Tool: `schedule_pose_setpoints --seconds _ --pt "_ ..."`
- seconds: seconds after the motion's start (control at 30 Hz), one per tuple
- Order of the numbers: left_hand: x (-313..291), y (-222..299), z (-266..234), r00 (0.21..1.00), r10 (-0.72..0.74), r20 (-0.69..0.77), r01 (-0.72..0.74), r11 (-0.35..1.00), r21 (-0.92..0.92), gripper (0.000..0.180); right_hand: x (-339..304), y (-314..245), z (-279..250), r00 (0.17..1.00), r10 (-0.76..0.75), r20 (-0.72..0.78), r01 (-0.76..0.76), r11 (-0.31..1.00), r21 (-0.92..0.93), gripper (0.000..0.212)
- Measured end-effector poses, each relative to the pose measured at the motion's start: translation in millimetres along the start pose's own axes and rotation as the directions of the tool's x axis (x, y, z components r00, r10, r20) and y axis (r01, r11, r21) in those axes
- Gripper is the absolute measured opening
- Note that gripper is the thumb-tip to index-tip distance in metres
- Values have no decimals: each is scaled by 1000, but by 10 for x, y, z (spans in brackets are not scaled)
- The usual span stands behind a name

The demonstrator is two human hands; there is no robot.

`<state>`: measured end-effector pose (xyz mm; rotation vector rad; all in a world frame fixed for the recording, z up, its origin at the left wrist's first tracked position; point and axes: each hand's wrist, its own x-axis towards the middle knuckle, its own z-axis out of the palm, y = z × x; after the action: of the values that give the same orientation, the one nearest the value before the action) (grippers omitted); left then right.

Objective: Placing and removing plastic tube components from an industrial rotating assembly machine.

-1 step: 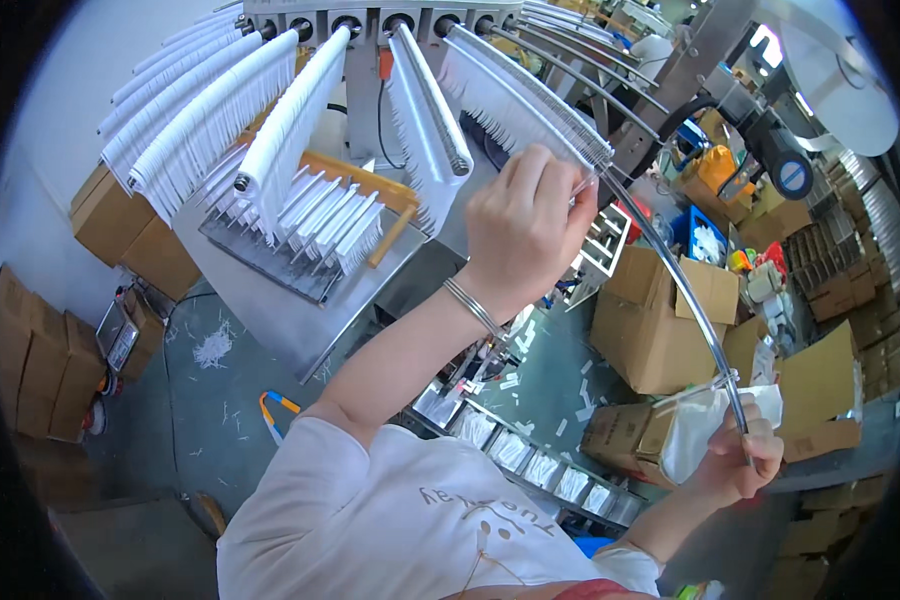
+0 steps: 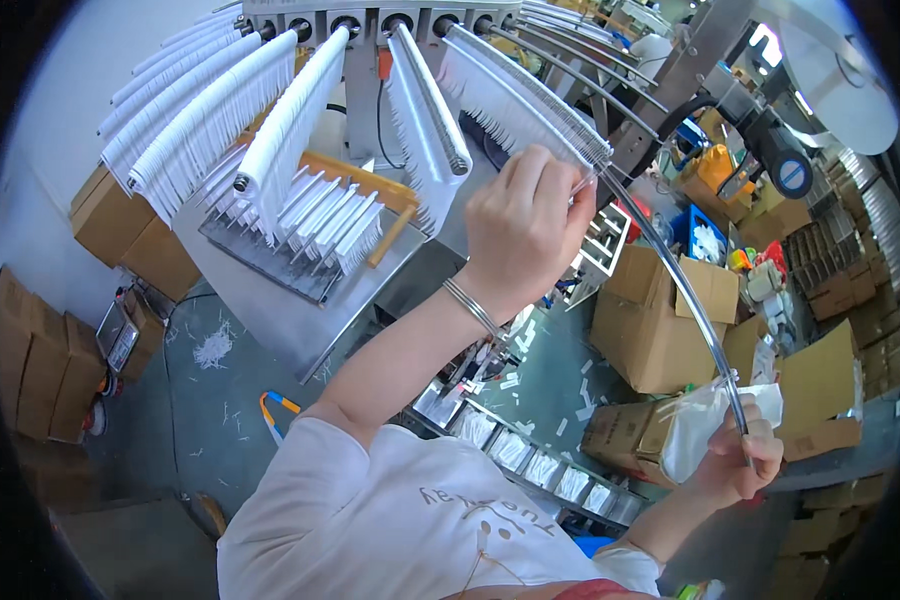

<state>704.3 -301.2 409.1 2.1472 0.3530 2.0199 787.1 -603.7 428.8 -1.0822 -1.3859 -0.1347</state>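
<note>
Here, nearest first:

Right hand: the right hand [image 2: 735, 455] is low at the right edge of the view, fingers closed around the lower end of a long metal rod [image 2: 670, 270] and pinching a clear plastic bag [image 2: 700, 425] against it.

Bag: it hangs just left of the right hand, touching the rod, crumpled and see-through.

Rod: thin and bare in its lower part, it rises from the right hand up and leftward to the left hand; above that it carries a dense fringe of white strips [image 2: 500, 85].

Left hand: the left hand [image 2: 525, 225] is raised on an outstretched arm, well above and left of the right hand, with a thin bangle [image 2: 470, 305] at the wrist. Its fingers are drawn together at the rod where the fringe ends; whether they grip strips or the rod itself cannot be told.

Beyond the left hand: more rods loaded with white strips [image 2: 205, 115] fan out from a grey machine head [image 2: 370, 20], to the left of and above the hand.

Below that fan: a grey desk [image 2: 270, 320] carries a tray of white strips [image 2: 315, 215].

Far around: brown cardboard boxes [image 2: 655, 320] stand on the floor under the rod, and others [image 2: 130, 235] stand far left of the left hand.
</note>
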Motion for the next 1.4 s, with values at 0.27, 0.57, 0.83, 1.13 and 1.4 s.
schedule_pose_setpoints --seconds 0.27,0.57,0.83,1.13,1.4 --pt "-2 52 2 996 -91 20 93 990 -109 21 -37 -18 85 995 -72 -67 63 989 -135 52" --pt "2 138 -13 999 -51 3 51 984 -172 19 -121 -87 137 992 -39 -116 21 988 -153 41" --pt "-698 618 -457 839 62 540 359 682 -637 44 -673 289 -236 792 239 -562 -169 970 174 27" --pt "-1120 682 -922 792 -84 604 566 472 -676 70 -488 984 829 765 593 251 -626 592 507 47" --pt "-1267 174 -2217 820 -462 338 572 693 -438 28 -333 388 2753 674 656 339 -712 454 537 54"
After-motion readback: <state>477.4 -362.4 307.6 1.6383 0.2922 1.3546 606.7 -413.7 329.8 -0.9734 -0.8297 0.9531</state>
